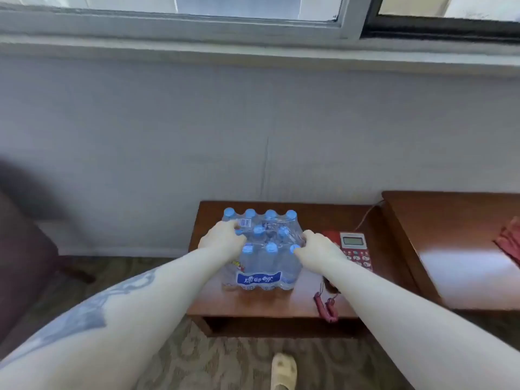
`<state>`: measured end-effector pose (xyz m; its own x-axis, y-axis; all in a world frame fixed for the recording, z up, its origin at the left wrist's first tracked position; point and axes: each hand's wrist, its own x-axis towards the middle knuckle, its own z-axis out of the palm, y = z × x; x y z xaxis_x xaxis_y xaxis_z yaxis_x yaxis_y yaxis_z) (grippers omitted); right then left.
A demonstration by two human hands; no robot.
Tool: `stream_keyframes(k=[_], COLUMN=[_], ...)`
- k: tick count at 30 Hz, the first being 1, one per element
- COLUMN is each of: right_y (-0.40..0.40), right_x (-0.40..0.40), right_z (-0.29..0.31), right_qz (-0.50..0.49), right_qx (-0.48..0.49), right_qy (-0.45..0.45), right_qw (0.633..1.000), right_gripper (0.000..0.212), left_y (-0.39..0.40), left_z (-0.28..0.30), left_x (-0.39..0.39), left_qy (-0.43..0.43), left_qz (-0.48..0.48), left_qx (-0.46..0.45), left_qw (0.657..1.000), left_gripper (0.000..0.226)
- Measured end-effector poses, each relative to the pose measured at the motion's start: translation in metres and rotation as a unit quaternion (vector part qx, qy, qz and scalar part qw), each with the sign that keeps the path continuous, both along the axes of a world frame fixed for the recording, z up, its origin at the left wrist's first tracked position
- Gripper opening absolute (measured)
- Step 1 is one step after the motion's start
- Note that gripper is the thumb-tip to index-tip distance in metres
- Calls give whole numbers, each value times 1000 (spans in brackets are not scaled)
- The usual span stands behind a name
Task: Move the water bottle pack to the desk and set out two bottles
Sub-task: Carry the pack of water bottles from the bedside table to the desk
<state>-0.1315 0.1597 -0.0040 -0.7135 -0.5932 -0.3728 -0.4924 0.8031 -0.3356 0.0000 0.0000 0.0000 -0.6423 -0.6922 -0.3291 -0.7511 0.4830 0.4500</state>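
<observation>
On the low wooden side table (253,304) under the window wall stands the water bottle pack (263,249), shrink-wrapped, blue-capped, with a blue label on its near face. Left of the table lies open patterned carpet (135,266), then a dark chair (19,249) at the frame's edge. The left hand (222,239) curls over the pack's left top, fingers gripping the wrap; the forearm bears a grey tattoo. The right hand (319,249) clutches the wrap at the pack's right top corner. Just right of the pack sits a red telephone (355,249), its coiled cord (326,305) hanging over the front edge. Bare tabletop shows in front of the pack. Farther right, a taller wooden desk (455,266) adjoins the table, a red cloth (510,240) on it.
</observation>
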Motion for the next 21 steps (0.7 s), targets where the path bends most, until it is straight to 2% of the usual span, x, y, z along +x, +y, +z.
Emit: stream_keyframes(k=[3,7,9,12,14,18,21], right_y=[-13,-31,-39,-51,-59,-72,-86], right_x=[-27,-55,-63,-70,-74,-72,-68], right_z=[-18,-45,-57,-73,-81,-95,-104], right_qz=[-24,-106,-189,-276,-288,-313,-323], right_qx=[-2,-35,-71,-109,-113,-119,-121], right_qy=[-24,-128,-205,-312,-339,-357,-368], right_qw=[999,985,958,903,889,872,863], right_gripper=[46,48,60,78,83,91,95], left_y=[-17,-44,-53,-64,-73,-84,-87], left_z=[-14,-37,-52,-74,-84,-95,-105], left_x=[-17,-36,-40,-43,-50,-61,-58], left_qy=[-24,-27,-12,-2,-17,-88,-51], left_qz=[27,83,127,219,247,244,260], left_qx=[10,48,93,198,213,172,274], left_qw=[999,995,987,955,945,950,925], left_gripper=[47,51,62,87,96,109,118])
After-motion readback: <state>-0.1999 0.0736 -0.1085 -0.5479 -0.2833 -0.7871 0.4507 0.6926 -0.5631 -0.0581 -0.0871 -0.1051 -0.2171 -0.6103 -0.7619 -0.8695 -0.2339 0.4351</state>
